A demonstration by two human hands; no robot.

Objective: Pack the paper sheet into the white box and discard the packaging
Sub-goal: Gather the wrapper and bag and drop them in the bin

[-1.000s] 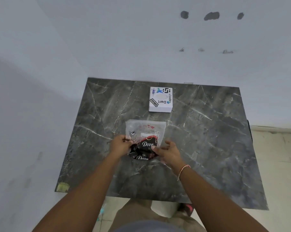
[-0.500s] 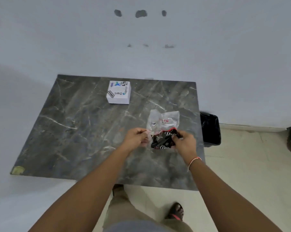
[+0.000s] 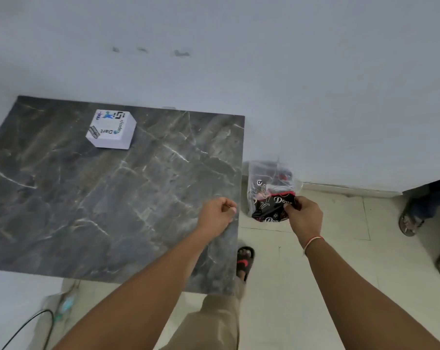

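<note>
A white box (image 3: 111,130) with stickers on its lid sits shut at the far side of the dark marble table (image 3: 107,198). My right hand (image 3: 302,214) grips the packaging (image 3: 270,190), a clear plastic bag with a black and red "Dove" wrapper in it, held in the air past the table's right edge, above the floor. My left hand (image 3: 217,213) hovers over the table's right edge with its fingers curled in and nothing visible in them. No paper sheet shows.
Pale tiled floor (image 3: 327,274) lies right of the table. My sandalled foot (image 3: 245,260) stands by the table's corner. Another person's foot (image 3: 411,223) is at the far right. A black cable (image 3: 24,327) runs at the bottom left.
The view swung right. My right hand carried the packaging off the table to beyond its right edge. My left hand let go of the bag and stayed over the table.
</note>
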